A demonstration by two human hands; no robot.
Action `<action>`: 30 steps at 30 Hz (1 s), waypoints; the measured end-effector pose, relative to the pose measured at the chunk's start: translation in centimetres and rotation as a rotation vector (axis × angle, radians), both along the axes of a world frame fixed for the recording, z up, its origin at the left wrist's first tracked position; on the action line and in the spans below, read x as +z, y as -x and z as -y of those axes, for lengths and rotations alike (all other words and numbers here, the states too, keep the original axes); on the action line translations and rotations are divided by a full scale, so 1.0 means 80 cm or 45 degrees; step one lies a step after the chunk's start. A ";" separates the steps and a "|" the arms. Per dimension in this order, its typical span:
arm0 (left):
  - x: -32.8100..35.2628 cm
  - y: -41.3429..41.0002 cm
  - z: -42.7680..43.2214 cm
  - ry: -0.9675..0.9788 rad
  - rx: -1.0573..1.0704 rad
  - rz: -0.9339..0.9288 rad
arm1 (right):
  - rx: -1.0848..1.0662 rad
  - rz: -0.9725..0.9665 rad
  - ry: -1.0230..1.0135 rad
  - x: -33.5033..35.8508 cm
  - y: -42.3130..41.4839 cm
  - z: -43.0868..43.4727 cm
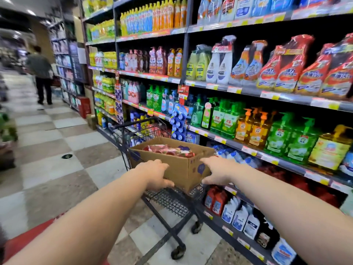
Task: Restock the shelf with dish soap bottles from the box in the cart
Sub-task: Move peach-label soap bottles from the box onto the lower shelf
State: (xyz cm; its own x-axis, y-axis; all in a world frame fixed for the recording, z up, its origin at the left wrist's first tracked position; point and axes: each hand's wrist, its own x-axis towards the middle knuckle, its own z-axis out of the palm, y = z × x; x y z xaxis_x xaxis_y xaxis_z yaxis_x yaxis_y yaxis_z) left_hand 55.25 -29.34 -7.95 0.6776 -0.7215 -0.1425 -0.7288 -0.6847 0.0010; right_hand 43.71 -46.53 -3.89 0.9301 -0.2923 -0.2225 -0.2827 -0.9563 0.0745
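Head view: the cardboard box (177, 170) sits in the cart (168, 201) beside the shelf (232, 143), with red dish soap bottles (168, 150) inside. My right hand (217, 172) lies flat on the box's right side, fingers spread. My left hand (155, 174) curls at its near face; I cannot tell what it grasps.

Pretty clearly a supermarket aisle: shelves (236, 88) packed with cleaning bottles and price tags, and a cart (172, 199) parked just beside the shelves.
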 end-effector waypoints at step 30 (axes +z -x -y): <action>-0.096 -0.498 0.120 -0.011 -0.245 -0.161 | -0.288 -0.104 -0.274 -0.117 -0.470 0.125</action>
